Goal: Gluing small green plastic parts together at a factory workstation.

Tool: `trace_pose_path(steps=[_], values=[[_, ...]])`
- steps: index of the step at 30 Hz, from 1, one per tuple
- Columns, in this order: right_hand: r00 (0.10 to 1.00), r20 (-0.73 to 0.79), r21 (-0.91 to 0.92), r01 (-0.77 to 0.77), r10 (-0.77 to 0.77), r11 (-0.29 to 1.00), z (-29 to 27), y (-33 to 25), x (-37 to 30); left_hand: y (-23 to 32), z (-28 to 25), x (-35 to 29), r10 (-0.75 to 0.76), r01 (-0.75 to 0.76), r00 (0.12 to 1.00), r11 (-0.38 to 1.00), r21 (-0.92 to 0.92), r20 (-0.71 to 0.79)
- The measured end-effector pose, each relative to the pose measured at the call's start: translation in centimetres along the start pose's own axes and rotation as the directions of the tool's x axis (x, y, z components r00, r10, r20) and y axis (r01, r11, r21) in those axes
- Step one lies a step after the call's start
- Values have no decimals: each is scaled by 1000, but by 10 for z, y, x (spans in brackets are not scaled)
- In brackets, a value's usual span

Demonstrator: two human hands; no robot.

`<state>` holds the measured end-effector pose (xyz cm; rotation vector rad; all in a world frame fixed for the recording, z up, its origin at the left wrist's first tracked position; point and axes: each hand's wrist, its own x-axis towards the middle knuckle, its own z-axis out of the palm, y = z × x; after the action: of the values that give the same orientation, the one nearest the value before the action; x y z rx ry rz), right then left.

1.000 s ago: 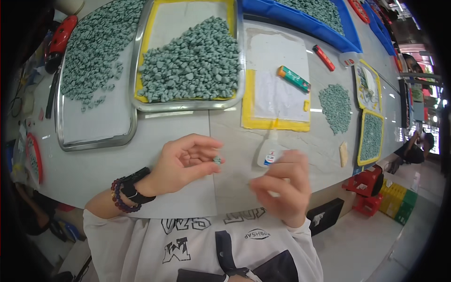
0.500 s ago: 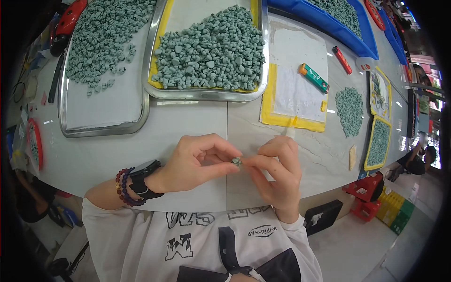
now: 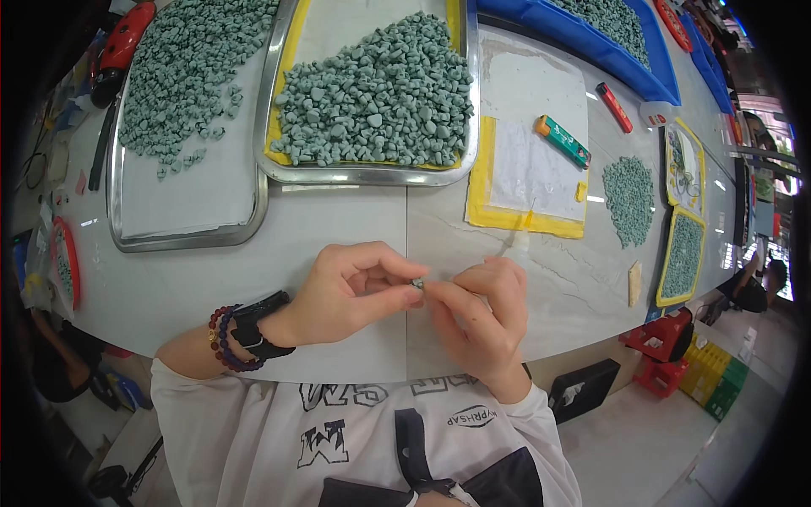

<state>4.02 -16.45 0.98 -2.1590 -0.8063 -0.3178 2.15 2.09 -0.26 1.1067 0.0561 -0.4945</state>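
Observation:
Between the thumb and forefinger of my left hand (image 3: 355, 287) is a small grey-green stone (image 3: 417, 284), held above the table near its front edge. My right hand (image 3: 481, 313) meets it from the right, thumb and forefinger pinched together against the stone's right side. Whether those fingertips hold anything else is hidden. Straight ahead, a metal tray (image 3: 363, 176) with a yellow-edged liner bears a heap of similar stones (image 3: 380, 101). Left of it, more of them (image 3: 182, 84) lie on a second metal tray (image 3: 182, 241) lined with white paper.
Right of the trays lies a yellow-edged pad (image 3: 515, 221) with a green box cutter (image 3: 564, 142) and a needle-tipped bottle (image 3: 520, 243) at its edge. Farther right are a red lighter-like stick (image 3: 614, 107), a loose stone patch (image 3: 628, 201) and a yellow-framed tray (image 3: 661, 291). A blue bin (image 3: 667, 84) stands behind.
Both hands have shifted slightly left with the stone, the right hand more. The stone appears turned a little between the fingertips. The trays and tools stay put.

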Motion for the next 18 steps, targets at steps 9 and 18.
trace_pose_path(steps=[9, 18], values=[[986, 34, 234, -166, 163, 958, -2, 1, -6, 3, -5, -1, -58, 61, 995, 997, -41, 79], [997, -3, 234, -79, 83, 969, -2, 6, 0, 1, -3, 0, -8, 7, 998, 1000, 12, 64]])
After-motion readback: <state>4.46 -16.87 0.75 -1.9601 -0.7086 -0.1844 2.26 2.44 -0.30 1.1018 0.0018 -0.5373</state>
